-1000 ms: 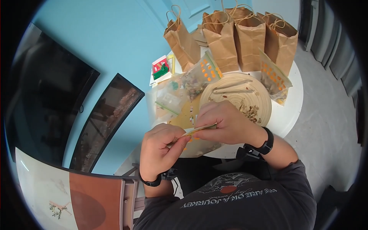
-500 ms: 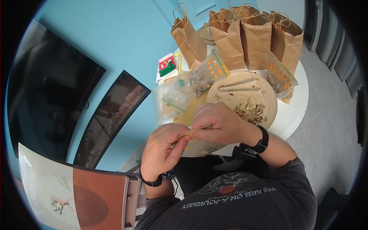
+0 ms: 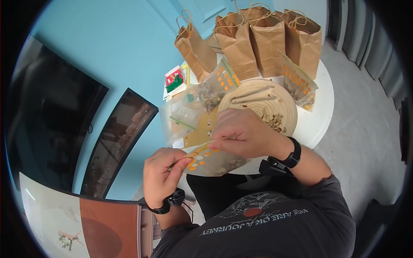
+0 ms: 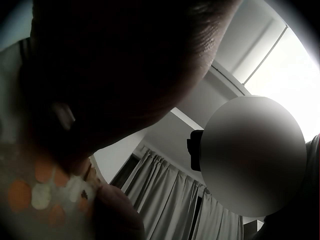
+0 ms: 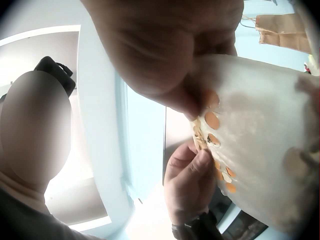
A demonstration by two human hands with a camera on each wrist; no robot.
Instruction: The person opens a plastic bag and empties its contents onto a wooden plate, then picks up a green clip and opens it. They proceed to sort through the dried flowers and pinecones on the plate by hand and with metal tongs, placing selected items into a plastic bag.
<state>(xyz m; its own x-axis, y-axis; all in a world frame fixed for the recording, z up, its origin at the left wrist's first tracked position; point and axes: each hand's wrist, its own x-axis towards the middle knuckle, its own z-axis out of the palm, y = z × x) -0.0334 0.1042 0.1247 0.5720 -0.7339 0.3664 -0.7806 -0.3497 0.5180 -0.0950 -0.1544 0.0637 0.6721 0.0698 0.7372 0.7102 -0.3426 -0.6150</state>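
A translucent bag with orange spots (image 3: pixel 219 162) hangs between the two hands near the table's front edge. Its left top corner is pinched by the left hand (image 3: pixel 162 174), thumb against fingers. Farther right along the same edge, the right hand (image 3: pixel 245 132) grips the bag between thumb and curled fingers. In the right wrist view the bag (image 5: pixel 260 125) spreads beside the right hand (image 5: pixel 165 50), and the left hand (image 5: pixel 190 180) holds its edge below. Dark and close, the left hand (image 4: pixel 120 70) partly covers the spotted bag (image 4: pixel 40 200) in the left wrist view.
Several brown paper bags (image 3: pixel 236 45) stand at the table's back. A round woven tray (image 3: pixel 223 101) bears tongs (image 3: pixel 254 94) and dried bits. Filled spotted bags stand left (image 3: pixel 215 88) and right (image 3: pixel 299 81) of it. A red and green packet (image 3: pixel 174 81) lies back left.
The left hand has moved left and slightly down along the bag's edge, away from the right hand. More of the spotted bag shows between them. The head view has shifted.
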